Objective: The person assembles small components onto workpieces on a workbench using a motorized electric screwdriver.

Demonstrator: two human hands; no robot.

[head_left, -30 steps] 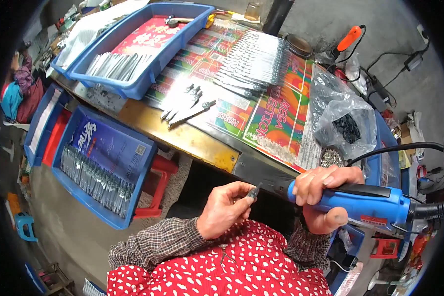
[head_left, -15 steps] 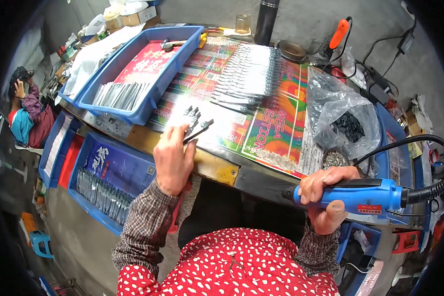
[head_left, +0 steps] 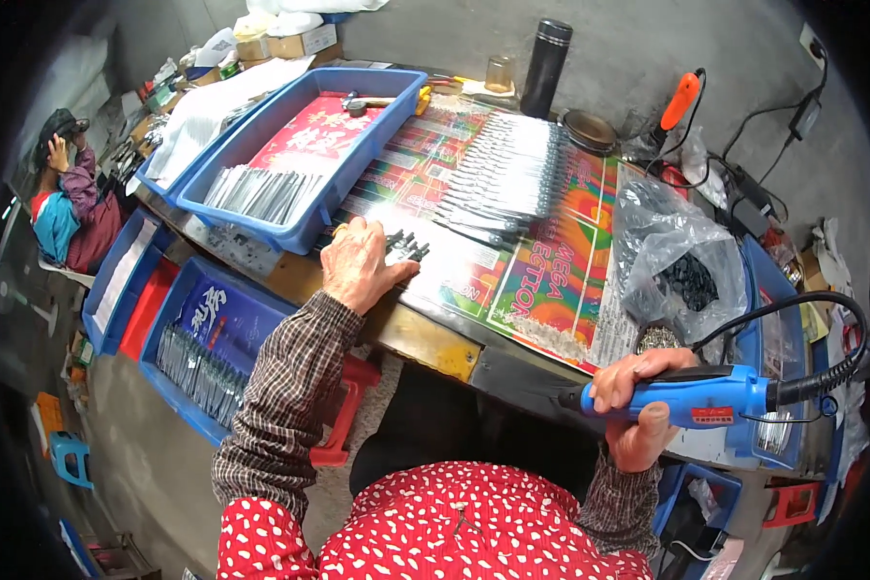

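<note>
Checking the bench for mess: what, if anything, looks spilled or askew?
Nothing looks spilled. The metal pieces lie in neat rows on the colourful sheet; only the small cluster by the left hand sits loose. The right hand holds the blue power tool.

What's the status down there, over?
Left hand on small metal parts at table edge. Right hand gripping blue power tool. Nothing blocking.

Small workshop: cluttered workbench (head_left: 425, 340), blue parts trays (head_left: 304, 227), corded power tool (head_left: 706, 398), concrete wall.
</note>
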